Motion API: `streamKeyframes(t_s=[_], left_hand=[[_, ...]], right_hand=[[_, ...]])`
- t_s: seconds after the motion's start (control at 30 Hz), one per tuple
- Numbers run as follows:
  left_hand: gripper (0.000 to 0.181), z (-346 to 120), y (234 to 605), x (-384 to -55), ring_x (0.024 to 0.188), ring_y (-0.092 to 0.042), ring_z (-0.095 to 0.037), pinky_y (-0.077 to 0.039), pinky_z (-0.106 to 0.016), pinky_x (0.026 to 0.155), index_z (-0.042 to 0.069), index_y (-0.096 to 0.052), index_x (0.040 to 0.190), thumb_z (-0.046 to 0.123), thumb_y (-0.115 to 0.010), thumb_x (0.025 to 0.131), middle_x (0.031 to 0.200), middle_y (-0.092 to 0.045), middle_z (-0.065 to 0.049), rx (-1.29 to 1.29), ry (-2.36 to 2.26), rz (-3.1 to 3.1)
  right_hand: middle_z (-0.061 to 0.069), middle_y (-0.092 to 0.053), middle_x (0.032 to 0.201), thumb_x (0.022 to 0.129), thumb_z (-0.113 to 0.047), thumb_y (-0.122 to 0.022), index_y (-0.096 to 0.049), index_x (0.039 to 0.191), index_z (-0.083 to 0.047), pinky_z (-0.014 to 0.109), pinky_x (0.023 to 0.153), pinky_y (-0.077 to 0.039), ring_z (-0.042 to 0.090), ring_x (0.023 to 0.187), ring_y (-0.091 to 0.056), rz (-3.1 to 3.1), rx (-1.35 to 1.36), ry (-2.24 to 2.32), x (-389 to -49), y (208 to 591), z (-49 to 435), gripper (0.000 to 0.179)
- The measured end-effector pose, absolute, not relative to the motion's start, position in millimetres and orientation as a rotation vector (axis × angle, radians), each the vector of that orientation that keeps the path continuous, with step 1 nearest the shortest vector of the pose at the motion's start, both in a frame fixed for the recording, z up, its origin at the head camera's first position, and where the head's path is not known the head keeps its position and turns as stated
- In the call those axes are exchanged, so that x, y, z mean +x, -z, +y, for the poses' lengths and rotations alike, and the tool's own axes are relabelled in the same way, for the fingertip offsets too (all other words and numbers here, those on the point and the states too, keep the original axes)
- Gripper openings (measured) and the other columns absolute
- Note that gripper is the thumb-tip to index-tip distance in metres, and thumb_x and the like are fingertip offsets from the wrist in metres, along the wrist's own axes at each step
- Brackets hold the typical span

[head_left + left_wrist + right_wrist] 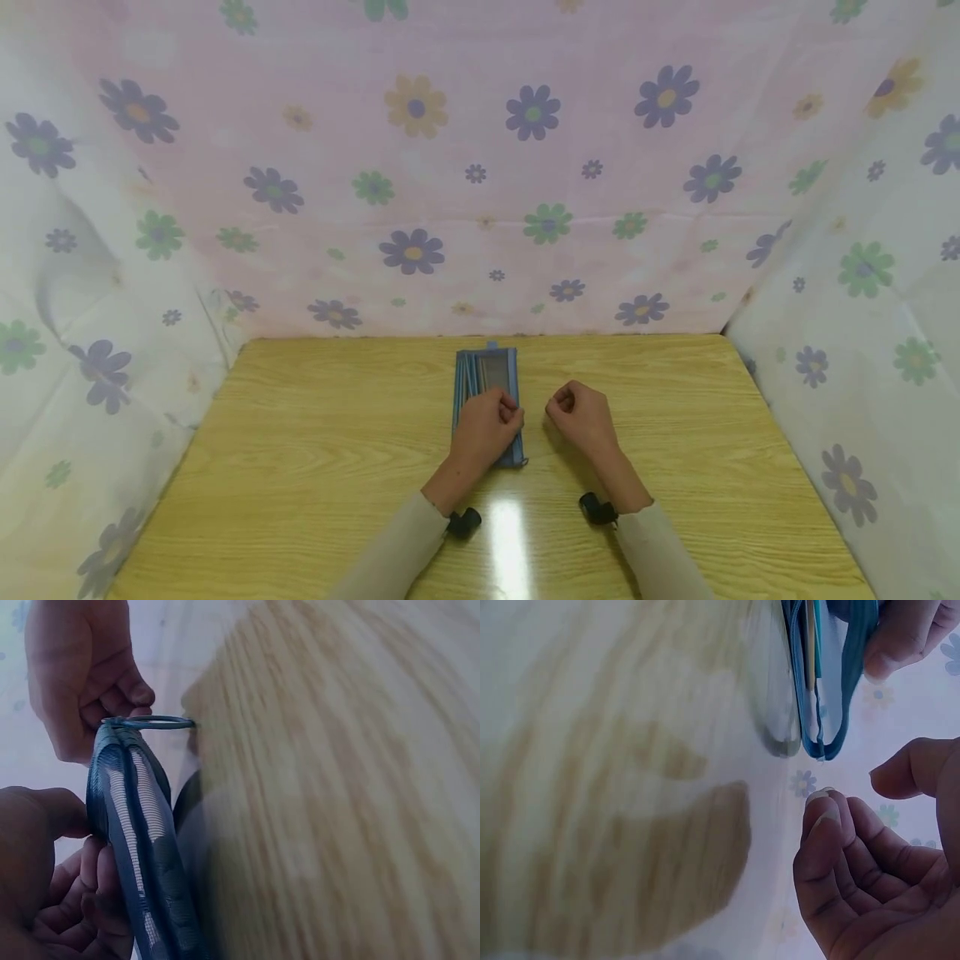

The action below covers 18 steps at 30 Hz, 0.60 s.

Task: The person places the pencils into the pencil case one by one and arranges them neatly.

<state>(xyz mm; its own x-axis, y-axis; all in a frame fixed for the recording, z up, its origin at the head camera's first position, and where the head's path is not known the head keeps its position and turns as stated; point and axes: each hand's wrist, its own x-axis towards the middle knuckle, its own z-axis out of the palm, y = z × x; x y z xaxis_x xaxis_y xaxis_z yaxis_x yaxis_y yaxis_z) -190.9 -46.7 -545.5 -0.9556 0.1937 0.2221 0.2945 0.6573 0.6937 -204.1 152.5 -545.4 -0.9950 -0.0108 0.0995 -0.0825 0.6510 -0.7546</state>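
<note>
A blue mesh zip pouch (500,372) lies lengthwise near the middle of the table. Through its mesh show long thin sticks, like pencils (469,375), in teal and wood colour; one end of them appears in the right wrist view (811,645). My left hand (483,427) is over the pouch's right side, its thumb and curled forefinger pinching the edge. A dark teal ring (157,718) hangs at the pouch's near corner in the left wrist view. To the right, my right hand (588,419) holds nothing, its fingers loosely curled and the thumb apart from them.
The wooden table (315,417) runs back to a flowered pink curtain (480,192), with white flowered sheets (847,333) at both sides. Small black cameras (596,508) sit on both wrists. A bright light reflection (508,542) lies on the table between the forearms.
</note>
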Motion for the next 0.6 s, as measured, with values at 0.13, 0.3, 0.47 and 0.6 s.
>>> streamKeyframes(t_s=[0.13, 0.3, 0.47, 0.6], left_hand=[[0.012, -46, 548, -192, 0.065, -0.061, -0.003, -0.052, -0.021, 0.059, 0.01, -0.074, 0.099, 0.022, -0.075, 0.101, 0.08, -0.069, 0.004, -0.431, 1.13, -2.763], [0.011, -49, 551, -193, 0.068, -0.057, -0.004, -0.05, -0.023, 0.062, 0.012, -0.078, 0.098, 0.022, -0.075, 0.101, 0.079, -0.066, 0.006, -0.498, 1.028, -2.786], [0.008, -60, 553, -187, 0.074, -0.054, -0.005, -0.05, -0.024, 0.066, 0.014, -0.076, 0.099, 0.022, -0.077, 0.1, 0.086, -0.063, 0.007, -0.552, 1.002, -2.795], [0.012, -78, 552, -181, 0.078, -0.054, -0.005, -0.051, -0.023, 0.067, 0.014, -0.074, 0.104, 0.023, -0.079, 0.099, 0.091, -0.062, 0.007, -0.564, 1.011, -2.77]], right_hand=[[0.005, -0.071, 0.082, 0.093, -0.013, -0.071, -0.072, 0.095, -0.005, 0.036, 0.07, -0.056, 0.018, 0.075, -0.065, -2.777, 0.079, -1.26, -202, 544, 156, 0.008], [0.005, -0.071, 0.083, 0.094, -0.014, -0.07, -0.072, 0.098, -0.004, 0.037, 0.071, -0.055, 0.019, 0.077, -0.064, -2.788, 0.078, -1.22, -200, 544, 162, 0.01], [0.005, -0.07, 0.083, 0.094, -0.014, -0.07, -0.071, 0.099, -0.004, 0.035, 0.069, -0.055, 0.018, 0.075, -0.064, -2.788, 0.09, -1.198, -197, 543, 170, 0.011], [0.006, -0.07, 0.085, 0.095, -0.014, -0.069, -0.071, 0.103, -0.002, 0.036, 0.069, -0.055, 0.019, 0.076, -0.064, -2.799, 0.101, -1.178, -195, 542, 178, 0.015]])
